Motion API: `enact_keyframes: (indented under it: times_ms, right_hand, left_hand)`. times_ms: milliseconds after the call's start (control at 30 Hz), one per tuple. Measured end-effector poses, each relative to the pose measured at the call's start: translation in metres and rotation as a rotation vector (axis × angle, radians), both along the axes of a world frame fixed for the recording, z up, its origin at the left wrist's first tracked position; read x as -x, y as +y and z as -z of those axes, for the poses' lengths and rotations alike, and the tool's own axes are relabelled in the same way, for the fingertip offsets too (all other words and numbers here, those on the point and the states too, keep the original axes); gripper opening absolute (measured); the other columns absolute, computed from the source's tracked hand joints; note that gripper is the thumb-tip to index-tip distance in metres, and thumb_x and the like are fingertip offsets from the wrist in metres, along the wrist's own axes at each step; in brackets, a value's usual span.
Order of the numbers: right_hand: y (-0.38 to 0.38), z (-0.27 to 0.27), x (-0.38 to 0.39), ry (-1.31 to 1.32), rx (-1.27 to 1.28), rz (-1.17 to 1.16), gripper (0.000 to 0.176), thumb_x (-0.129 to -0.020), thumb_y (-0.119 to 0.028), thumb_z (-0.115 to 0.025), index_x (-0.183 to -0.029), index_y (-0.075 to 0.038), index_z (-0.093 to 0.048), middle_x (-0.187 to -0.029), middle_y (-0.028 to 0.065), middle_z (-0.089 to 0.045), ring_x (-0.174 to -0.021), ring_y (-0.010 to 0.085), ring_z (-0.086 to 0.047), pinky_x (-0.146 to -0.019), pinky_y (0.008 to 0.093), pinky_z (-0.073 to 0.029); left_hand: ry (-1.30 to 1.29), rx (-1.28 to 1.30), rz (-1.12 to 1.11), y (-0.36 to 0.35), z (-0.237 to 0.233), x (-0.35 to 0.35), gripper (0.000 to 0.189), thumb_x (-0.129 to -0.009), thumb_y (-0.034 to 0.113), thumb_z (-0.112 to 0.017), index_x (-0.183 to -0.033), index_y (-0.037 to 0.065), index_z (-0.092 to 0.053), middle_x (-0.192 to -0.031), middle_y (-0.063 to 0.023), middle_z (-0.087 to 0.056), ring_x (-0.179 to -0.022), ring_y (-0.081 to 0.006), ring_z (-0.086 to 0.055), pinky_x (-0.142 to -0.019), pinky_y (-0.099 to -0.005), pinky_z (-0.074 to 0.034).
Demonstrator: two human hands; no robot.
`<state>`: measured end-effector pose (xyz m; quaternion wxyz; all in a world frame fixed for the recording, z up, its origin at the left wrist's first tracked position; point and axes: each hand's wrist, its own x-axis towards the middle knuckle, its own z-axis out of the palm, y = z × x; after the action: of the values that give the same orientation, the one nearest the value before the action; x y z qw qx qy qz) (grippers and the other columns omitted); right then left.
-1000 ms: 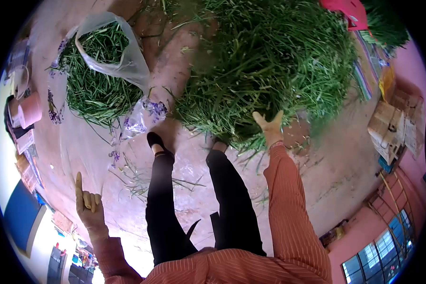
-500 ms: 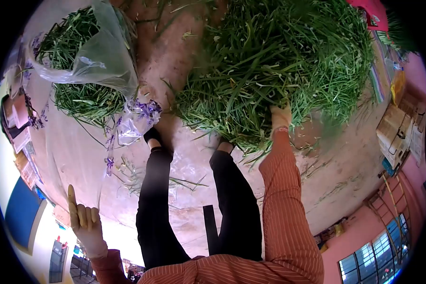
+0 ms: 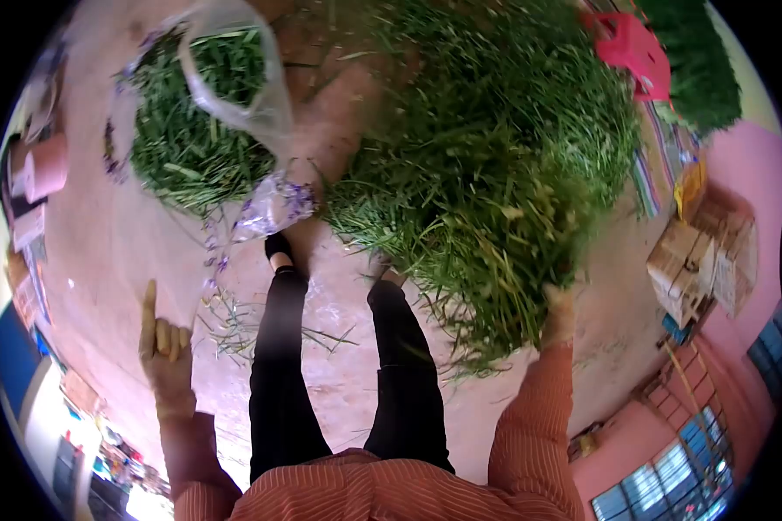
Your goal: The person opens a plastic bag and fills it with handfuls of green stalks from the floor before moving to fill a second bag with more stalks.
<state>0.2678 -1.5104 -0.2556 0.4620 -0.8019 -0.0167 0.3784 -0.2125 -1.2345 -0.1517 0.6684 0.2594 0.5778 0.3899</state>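
A clear plastic bag with a purple flower print lies to the left, with cut green grass inside it. My left hand is at the near left with its index finger stretched out. Its other fingers are curled on the thin, faintly visible edge of the bag. On the right, my right hand is closed on a bunch of grass, which is blurred by motion. That bunch hangs over the near side of a large grass pile. Part of my right hand's fingers is hidden by the blades.
My legs stand between the bag and my right arm. A pink plastic stool is behind the pile at the right. Cardboard boxes and a yellow packet line the right wall. Loose blades lie on the floor.
My right hand has pulled back towards me and to the right, drawing a bunch of grass from the pile. My left hand has risen slightly in view. The whole view has shifted.
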Motion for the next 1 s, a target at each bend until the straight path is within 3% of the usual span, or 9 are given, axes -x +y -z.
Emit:
enact_keyframes:
  times_ms: [133,233,300,400,433,567,633,900,1000]
  right_hand:
    - [0.023,-0.068,0.032,0.182,-0.083,-0.045,0.055,-0.073,-0.005,-0.053,-0.127,-0.004,-0.043,-0.117,0.0071,-0.054,-0.105,0.0202,-0.053,-0.088,0.0316,-0.044]
    - [0.052,-0.112,0.064,0.036,-0.085,-0.354,0.033,-0.073,0.002,-0.054,-0.106,0.0,-0.06,-0.11,0.0119,-0.058,-0.099,0.0231,-0.056,-0.085,0.0316,-0.044]
    - [0.081,-0.146,0.081,-0.444,-0.032,-1.086,0.029,-0.073,0.004,-0.055,-0.101,0.0,-0.062,-0.103,0.0105,-0.06,-0.093,0.0228,-0.058,-0.08,0.0321,-0.046]
    - [0.108,-0.17,0.106,-0.933,-0.116,-1.499,0.027,-0.076,-0.004,-0.059,-0.102,-0.001,-0.062,-0.098,0.0103,-0.062,-0.088,0.0232,-0.059,-0.077,0.0322,-0.047]
    - [0.129,-0.182,0.123,-0.947,-0.122,-1.516,0.027,-0.076,-0.004,-0.059,-0.102,-0.001,-0.062,-0.098,0.0103,-0.062,-0.088,0.0232,-0.059,-0.077,0.0322,-0.047]
    - [0.209,-0.204,0.189,0.05,-0.109,-1.096,0.029,-0.08,-0.008,-0.06,-0.108,-0.001,-0.058,-0.104,0.0128,-0.059,-0.094,0.0308,-0.057,-0.079,0.0363,-0.047]
    - [0.264,-0.196,0.229,0.348,-0.264,-0.917,0.032,-0.081,-0.013,-0.06,-0.11,-0.001,-0.057,-0.112,0.0106,-0.057,-0.098,0.0237,-0.055,-0.084,0.033,-0.045]
    - [0.446,-0.049,0.348,0.72,-0.014,-0.727,0.051,-0.083,-0.04,-0.059,-0.124,-0.011,-0.049,-0.114,0.0041,-0.055,-0.1,0.0151,-0.053,-0.084,0.03,-0.042]
    - [0.476,-0.043,0.355,0.217,-0.119,-0.909,0.072,-0.08,-0.034,-0.064,-0.132,0.004,-0.032,-0.134,0.0198,-0.038,-0.119,0.0256,-0.044,-0.094,0.0314,-0.038]
  left_hand:
    - [-0.082,0.037,-0.066,0.009,-0.009,0.001,0.046,-0.096,0.015,-0.035,-0.138,-0.002,-0.027,-0.053,0.0084,-0.016,-0.043,-0.0026,-0.017,-0.045,-0.0176,-0.019]
    - [-0.087,0.046,-0.144,0.014,-0.022,0.002,0.049,-0.094,0.017,-0.038,-0.139,0.001,-0.027,-0.051,0.0085,-0.019,-0.043,-0.0024,-0.019,-0.045,-0.0178,-0.02]
    - [-0.122,0.037,-0.136,0.018,-0.024,0.013,0.052,-0.092,0.02,-0.041,-0.139,0.003,-0.026,-0.051,0.0084,-0.023,-0.043,-0.0025,-0.021,-0.045,-0.0179,-0.021]
    - [-0.18,0.034,-0.15,0.024,-0.032,0.027,0.048,-0.093,0.023,-0.041,-0.137,0.004,-0.032,-0.05,0.008,-0.025,-0.043,-0.0037,-0.023,-0.046,-0.0188,-0.023]
    - [-0.204,0.037,-0.168,0.027,-0.033,0.033,0.045,-0.095,0.023,-0.039,-0.135,0.004,-0.036,-0.049,0.0077,-0.026,-0.043,-0.0045,-0.023,-0.047,-0.0196,-0.024]
    - [-0.28,0.075,-0.196,0.038,-0.045,0.061,0.043,-0.095,0.023,-0.038,-0.134,0.005,-0.037,-0.051,0.0064,-0.029,-0.045,-0.0062,-0.029,-0.048,-0.0197,-0.027]
    - [-0.346,0.123,-0.222,0.04,-0.045,0.077,0.042,-0.095,0.019,-0.035,-0.135,0.005,-0.036,-0.053,0.0057,-0.031,-0.047,-0.0064,-0.031,-0.048,-0.0198,-0.028]
    - [-0.144,-0.016,-0.23,0.067,-0.048,0.12,0.047,-0.093,0.021,-0.043,-0.136,0.003,-0.034,-0.061,0.0086,-0.03,-0.052,-0.0034,-0.033,-0.052,-0.0192,-0.035]
    - [-0.22,0.001,-0.341,0.079,-0.044,0.127,0.051,-0.091,0.022,-0.046,-0.134,-0.001,-0.032,-0.056,0.0083,-0.028,-0.047,-0.0026,-0.029,-0.051,-0.0195,-0.035]
